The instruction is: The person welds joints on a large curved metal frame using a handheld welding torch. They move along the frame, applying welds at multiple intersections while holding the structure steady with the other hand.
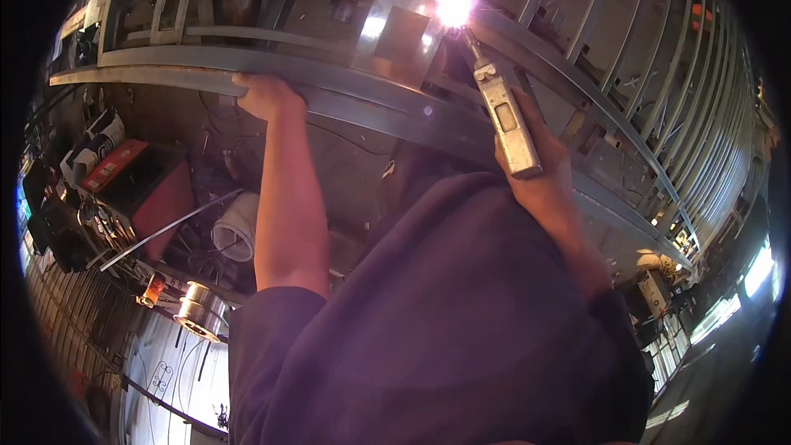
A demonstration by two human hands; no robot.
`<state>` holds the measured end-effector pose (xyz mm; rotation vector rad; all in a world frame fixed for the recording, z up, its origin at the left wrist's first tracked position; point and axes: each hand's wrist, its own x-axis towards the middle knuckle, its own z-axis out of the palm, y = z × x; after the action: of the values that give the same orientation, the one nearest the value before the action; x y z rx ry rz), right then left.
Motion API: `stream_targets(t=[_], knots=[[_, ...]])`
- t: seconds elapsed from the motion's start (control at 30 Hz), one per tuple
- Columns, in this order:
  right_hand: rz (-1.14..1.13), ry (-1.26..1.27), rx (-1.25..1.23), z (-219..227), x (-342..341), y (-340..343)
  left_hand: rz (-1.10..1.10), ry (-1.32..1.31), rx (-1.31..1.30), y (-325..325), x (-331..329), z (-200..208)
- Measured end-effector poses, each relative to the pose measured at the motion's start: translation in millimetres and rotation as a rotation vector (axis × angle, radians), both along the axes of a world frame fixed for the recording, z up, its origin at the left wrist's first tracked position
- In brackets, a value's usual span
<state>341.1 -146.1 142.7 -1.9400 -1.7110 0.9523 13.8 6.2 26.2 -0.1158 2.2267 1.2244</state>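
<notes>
My right hand (544, 173) is wrapped round a welding gun (507, 124) with a worn, silvery body. Its tip points away from me, and a bright arc (455, 5) burns there against a rail of a steel frame (354, 76). Glare hides the exact spot where tip and metal meet. Further left, my left hand (270, 97) grips the near steel tube (185, 79) of that frame, fingers curled over its edge. Beyond the rails, thin crossbars and flat plates catch the arc's light.
Rows of long metal bars (659, 74) stretch along the right. On the left are a red and black box (136, 181), a white bucket (235, 227), a thin rod (169, 229) and a wire spool (200, 311). A cable lies on the floor below the frame.
</notes>
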Motion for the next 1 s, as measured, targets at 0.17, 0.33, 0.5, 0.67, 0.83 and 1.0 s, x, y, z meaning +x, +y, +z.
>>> stream_targets(t=[0.17,0.33,0.5,0.67,0.83,1.0], knots=[[-0.007,-0.021,-0.008,-2,-1,3,-0.050,-0.002,0.033,-5,-14,-21],[-0.027,-0.013,-0.023,-1,-1,6,-0.040,-0.014,0.064,-4,-13,-22],[-0.097,0.157,0.025,-6,10,8,-0.048,0.022,0.066,-2,-10,-16],[-0.063,0.015,-0.122,4,9,0,-0.059,0.059,0.034,-4,-12,-22],[-0.064,0.048,-0.090,-4,11,0,-0.046,0.043,-0.018,-3,-7,-13],[-0.051,-0.002,-0.018,-7,-4,4,-0.037,0.070,0.019,-2,-9,-20]])
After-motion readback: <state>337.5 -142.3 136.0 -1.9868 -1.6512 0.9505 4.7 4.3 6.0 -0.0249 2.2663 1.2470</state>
